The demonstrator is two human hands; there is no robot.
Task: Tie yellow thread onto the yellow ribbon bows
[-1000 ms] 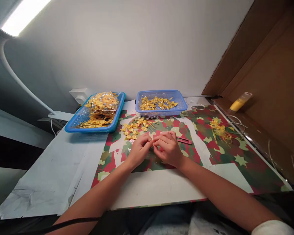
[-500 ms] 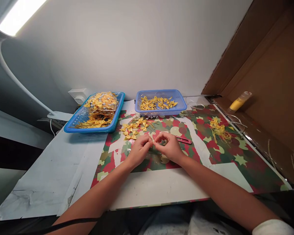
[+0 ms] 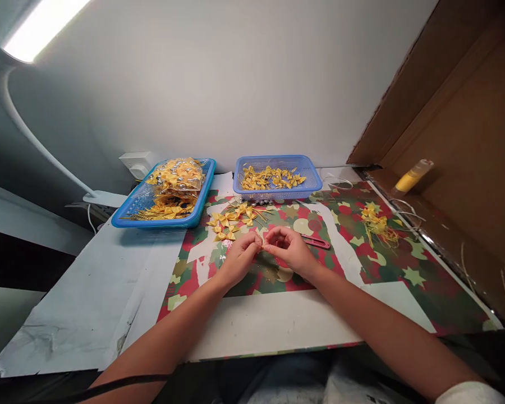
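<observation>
My left hand (image 3: 240, 259) and my right hand (image 3: 291, 250) meet over the middle of the patterned sheet, fingertips almost touching. Both are closed in a pinch, and whatever lies between the fingers is too small and too covered to name. Just beyond my left hand lie several yellow ribbon bows (image 3: 225, 225) with thin gold stems (image 3: 258, 214). A pink-red cutter (image 3: 316, 242) rests behind my right hand, partly hidden by it. Silver beads (image 3: 257, 201) sit at the front of the right basket.
A blue basket (image 3: 120, 220) at the left holds bagged yellow bows and gold stems. Another blue basket (image 3: 315, 188) holds more bows. Yellow scraps and threads (image 3: 379, 227) lie right, near a yellow thread spool (image 3: 412, 176) by the cardboard wall (image 3: 458, 112). A lamp (image 3: 42, 31) hangs upper left.
The fingers of my right hand have shifted slightly, its index finger curling higher away from the thumb. My left hand stays almost the same. The view has moved a little.
</observation>
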